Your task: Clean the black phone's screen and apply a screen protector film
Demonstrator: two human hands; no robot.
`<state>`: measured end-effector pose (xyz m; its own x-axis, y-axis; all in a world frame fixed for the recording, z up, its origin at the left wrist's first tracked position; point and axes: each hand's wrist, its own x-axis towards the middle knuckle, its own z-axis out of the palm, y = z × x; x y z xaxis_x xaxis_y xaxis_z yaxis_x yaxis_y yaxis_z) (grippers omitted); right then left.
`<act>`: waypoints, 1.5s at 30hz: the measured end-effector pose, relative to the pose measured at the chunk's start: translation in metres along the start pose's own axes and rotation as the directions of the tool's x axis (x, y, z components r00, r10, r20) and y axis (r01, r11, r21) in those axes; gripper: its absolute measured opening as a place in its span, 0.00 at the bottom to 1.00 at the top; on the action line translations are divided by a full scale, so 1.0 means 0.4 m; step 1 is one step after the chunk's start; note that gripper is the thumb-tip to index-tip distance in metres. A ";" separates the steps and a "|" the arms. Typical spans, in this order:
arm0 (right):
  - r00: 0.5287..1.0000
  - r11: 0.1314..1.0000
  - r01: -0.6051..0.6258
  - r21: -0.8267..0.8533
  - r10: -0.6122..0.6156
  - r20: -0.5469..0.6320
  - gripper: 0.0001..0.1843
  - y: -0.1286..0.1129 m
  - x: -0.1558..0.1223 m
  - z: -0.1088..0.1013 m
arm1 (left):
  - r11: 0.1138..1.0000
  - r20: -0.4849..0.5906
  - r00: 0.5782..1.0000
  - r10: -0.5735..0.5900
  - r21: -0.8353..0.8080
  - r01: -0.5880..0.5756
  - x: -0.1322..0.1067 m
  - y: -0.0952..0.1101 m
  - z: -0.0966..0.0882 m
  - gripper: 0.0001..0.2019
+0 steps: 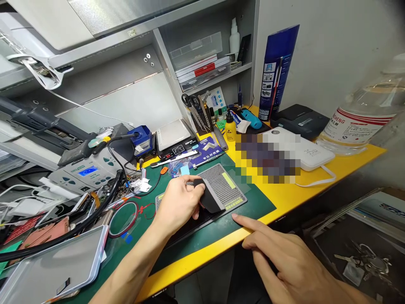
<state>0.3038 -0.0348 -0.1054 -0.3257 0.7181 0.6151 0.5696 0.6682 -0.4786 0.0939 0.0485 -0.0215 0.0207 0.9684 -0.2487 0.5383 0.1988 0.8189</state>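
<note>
My left hand [179,203] is closed in a pinch on a small black flat piece [209,198], holding it tilted over a grey perforated metal plate [226,185] that lies on a green mat [253,207]. My right hand [278,257] hovers at the front edge of the yellow table [341,164]. Its index finger is stretched out toward the plate's near corner, the other fingers curled, and it holds nothing.
A soldering station [88,169] with black cables, a blue tip holder [142,141] and a hot plate [174,137] stand at the back. A tablet [53,266] lies at front left. A white device [303,150], black box [300,120] and clear bottle [360,118] sit at right.
</note>
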 end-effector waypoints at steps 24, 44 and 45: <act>0.873 0.829 0.453 -0.326 -0.488 -0.027 0.12 -0.033 0.266 -0.058 | 0.966 -0.207 0.950 0.232 -0.063 -0.249 -0.049 0.118 -0.059 0.11; 0.677 0.688 -0.709 0.155 0.603 0.421 0.30 0.041 0.297 -0.040 | 0.905 -0.181 0.979 0.096 0.425 -0.010 -0.167 -0.192 -0.278 0.17; 0.673 0.693 -0.706 0.147 0.591 0.445 0.28 0.040 0.301 -0.026 | 0.897 -0.174 0.979 0.109 0.442 -0.021 -0.166 -0.195 -0.272 0.18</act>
<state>0.2817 0.0602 -0.0325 -0.2181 0.9647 -0.1478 0.5132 -0.0155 -0.8582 -0.0411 -0.0149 -0.0128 -0.0679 0.9956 -0.0641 0.8545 0.0912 0.5113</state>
